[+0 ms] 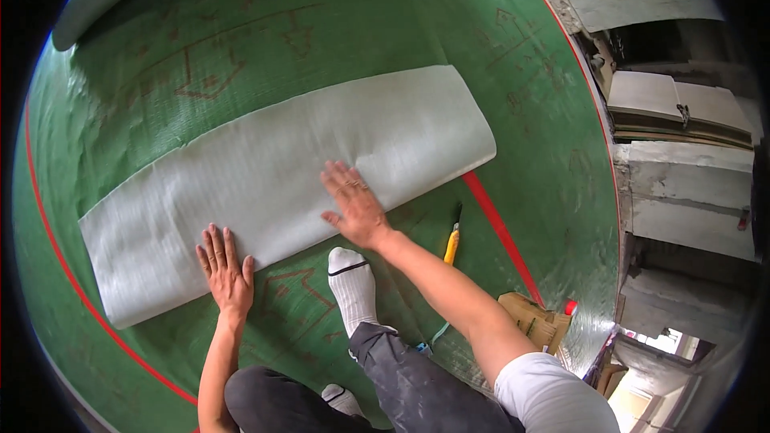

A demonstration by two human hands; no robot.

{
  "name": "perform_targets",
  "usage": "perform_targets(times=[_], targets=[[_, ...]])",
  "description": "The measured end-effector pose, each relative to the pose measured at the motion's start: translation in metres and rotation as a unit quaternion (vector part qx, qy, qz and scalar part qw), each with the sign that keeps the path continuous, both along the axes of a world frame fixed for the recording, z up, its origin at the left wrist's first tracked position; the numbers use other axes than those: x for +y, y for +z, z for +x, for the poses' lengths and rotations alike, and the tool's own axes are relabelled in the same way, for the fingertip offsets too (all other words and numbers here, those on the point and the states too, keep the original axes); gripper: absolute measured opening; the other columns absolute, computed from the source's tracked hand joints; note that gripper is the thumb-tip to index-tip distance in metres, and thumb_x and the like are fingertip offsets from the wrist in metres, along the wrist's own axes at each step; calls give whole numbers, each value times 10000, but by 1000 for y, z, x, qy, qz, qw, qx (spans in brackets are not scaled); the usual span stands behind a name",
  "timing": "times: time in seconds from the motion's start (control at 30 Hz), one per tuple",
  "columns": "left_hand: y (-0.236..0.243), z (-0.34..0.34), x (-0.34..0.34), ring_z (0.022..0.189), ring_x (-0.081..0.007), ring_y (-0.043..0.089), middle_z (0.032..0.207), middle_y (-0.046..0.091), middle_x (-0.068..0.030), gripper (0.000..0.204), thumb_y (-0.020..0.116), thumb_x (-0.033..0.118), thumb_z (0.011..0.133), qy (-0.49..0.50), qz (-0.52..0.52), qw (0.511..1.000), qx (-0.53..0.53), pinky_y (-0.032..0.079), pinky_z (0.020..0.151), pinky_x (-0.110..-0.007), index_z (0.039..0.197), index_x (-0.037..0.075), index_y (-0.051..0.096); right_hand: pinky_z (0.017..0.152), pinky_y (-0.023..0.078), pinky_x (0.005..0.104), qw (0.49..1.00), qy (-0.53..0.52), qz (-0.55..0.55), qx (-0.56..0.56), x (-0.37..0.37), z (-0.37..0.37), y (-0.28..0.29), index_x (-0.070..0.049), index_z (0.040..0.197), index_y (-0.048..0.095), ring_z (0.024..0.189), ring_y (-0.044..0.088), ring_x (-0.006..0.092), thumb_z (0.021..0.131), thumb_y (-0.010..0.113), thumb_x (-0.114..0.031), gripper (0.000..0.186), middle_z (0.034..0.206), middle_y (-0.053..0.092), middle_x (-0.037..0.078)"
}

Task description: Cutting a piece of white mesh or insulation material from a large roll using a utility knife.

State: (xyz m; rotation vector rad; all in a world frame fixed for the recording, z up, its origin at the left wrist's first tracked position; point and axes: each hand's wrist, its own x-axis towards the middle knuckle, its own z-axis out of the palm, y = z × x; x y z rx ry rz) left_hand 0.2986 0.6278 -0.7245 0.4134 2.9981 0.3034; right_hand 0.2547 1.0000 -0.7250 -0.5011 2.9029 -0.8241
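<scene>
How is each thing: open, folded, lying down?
White sheet: folded over, lying down
Left hand: open, palm down on it
Right hand: open, palm down on it
Yellow-handled tool: lying down, unheld
Cardboard box: open or shut, can't tell
Green floor covering: spread out, marked

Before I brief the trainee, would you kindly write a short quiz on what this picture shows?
1. True or false: the left hand is spread flat on the white sheet.

2. Where is the yellow-handled tool?
a) on top of the white sheet
b) on the green floor covering
c) inside the cardboard box

3. Which of the person's hands is nearer to the yellow-handled tool?

Key:
1. True.
2. b.
3. The right hand.
</scene>
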Motion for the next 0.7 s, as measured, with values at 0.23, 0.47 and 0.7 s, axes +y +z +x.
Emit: perform_targets(times=[0.23, 0.47, 0.7], targets=[[0, 3, -8, 1762, -396, 108, 1885, 188, -222, 811, 559, 416, 1116, 3, -16, 1000, -7, 17, 1424, -587, 1778, 16, 316, 1375, 258, 592, 979, -167, 55, 99, 102, -9, -17, -51, 1729, 423, 1677, 351, 424, 1125, 591, -537, 793, 1804, 393, 208], [0, 1, -5, 1762, -398, 103, 1883, 187, -227, 822, 531, 477, 1129, -6, -29, 999, -25, 2, 1423, -596, 1766, 1, 326, 1389, 251, 578, 954, -254, 123, 100, 194, -13, -21, -63, 1740, 404, 1684, 330, 410, 1145, 581, -471, 744, 1819, 366, 186], [-5, 5, -10, 1760, -413, 97, 1884, 177, -237, 823, 517, 467, 1132, -8, -36, 999, -23, -3, 1416, -611, 1772, -6, 307, 1394, 247, 556, 941, -286, 149, 101, 222, -20, -30, -75, 1741, 403, 1689, 323, 393, 1152, 569, -466, 726, 1825, 361, 169]])
